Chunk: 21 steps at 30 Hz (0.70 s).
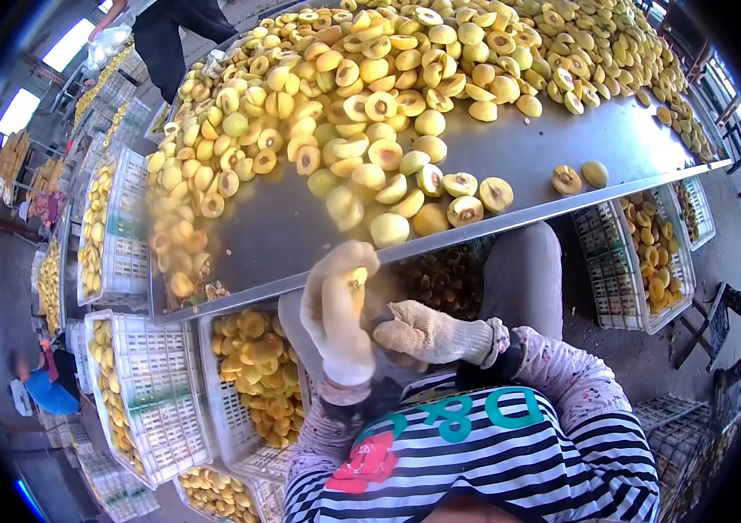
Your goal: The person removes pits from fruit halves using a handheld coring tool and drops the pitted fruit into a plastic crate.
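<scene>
My left hand [336,305], in a pale knitted glove, is closed around a piece of yellow peach [358,286] just off the near edge of the metal table. Close by on its right, my gloved right hand [433,334] is curled shut with the thumb side facing the left hand. Whatever it grips is blurred and hidden. Halved yellow peaches [379,105], many with the brown pit or its hollow showing, are heaped across the metal table [275,228]. A few halves [464,210] lie near the front edge, close beyond my hands.
White plastic crates [157,401] of peach halves stand at the left, and another crate [606,261] is under the table's right side. Dark pits or scraps [440,279] lie between my knees. A folding stool [719,327] stands at right. Other people [52,388] are in the background.
</scene>
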{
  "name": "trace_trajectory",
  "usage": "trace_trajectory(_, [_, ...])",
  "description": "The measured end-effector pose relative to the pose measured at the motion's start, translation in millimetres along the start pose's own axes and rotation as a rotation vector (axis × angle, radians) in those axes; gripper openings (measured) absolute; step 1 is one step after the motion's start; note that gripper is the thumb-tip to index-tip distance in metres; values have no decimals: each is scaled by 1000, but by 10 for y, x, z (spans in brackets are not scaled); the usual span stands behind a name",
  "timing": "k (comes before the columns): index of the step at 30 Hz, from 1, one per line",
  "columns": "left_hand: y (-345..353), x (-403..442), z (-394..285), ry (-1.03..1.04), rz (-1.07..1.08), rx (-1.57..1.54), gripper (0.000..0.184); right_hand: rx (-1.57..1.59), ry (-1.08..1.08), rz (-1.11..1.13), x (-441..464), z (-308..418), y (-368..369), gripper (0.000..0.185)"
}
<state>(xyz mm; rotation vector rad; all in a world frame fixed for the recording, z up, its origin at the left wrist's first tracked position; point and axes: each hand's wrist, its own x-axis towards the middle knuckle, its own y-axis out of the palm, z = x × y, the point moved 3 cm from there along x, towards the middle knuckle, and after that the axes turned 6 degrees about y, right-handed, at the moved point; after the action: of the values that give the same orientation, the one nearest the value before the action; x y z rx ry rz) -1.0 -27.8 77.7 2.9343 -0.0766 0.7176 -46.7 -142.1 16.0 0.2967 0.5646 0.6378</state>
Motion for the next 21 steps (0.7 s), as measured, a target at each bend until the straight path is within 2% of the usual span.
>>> trace_trajectory(1, [-28,-25,56,38,2,8,33,-49,12,31,-29,73,-6,34])
trace_trajectory(2, [-62,-68,113,74,-3,17,33,-101,-104,-20,18,40,-31,34])
trace_trajectory(5, [-178,20,183,-301,217,-174,33,-278,-471,-201,64,35,-35,35])
trace_trajectory(6, [-223,34,256,-449,255,-389,33,-259,-466,-175,83,-11,-35,35])
trace_trajectory(8, [-241,45,262,-450,311,-381,35,-221,-465,-132,125,-108,-60,34])
trace_trajectory(9, [-185,69,185,-236,258,-190,35,32,-102,116,70,-105,-92,36])
trace_trajectory(12, [-87,-46,131,433,125,290,38,204,37,249,-11,-20,-6,39])
trace_trajectory(13, [-102,-33,173,210,126,250,38,126,9,234,9,-33,-46,38])
trace_trajectory(14, [-110,-25,196,-15,121,208,37,3,23,6,17,-34,-51,37])
trace_trajectory(15, [-120,17,250,-322,137,-220,37,-88,-95,-62,78,-60,-70,37])
trace_trajectory(16, [-189,52,420,-474,236,-345,39,-183,-219,-130,122,-60,-101,37])
trace_trajectory(17, [-244,89,503,-521,327,-357,39,-246,-246,-164,99,-53,-96,38])
trace_trajectory(18, [-264,104,532,-574,415,-367,40,-143,-141,-96,93,-81,-99,39])
trace_trajectory(21, [-268,205,579,-685,469,-492,41,115,131,56,100,-120,-82,44])
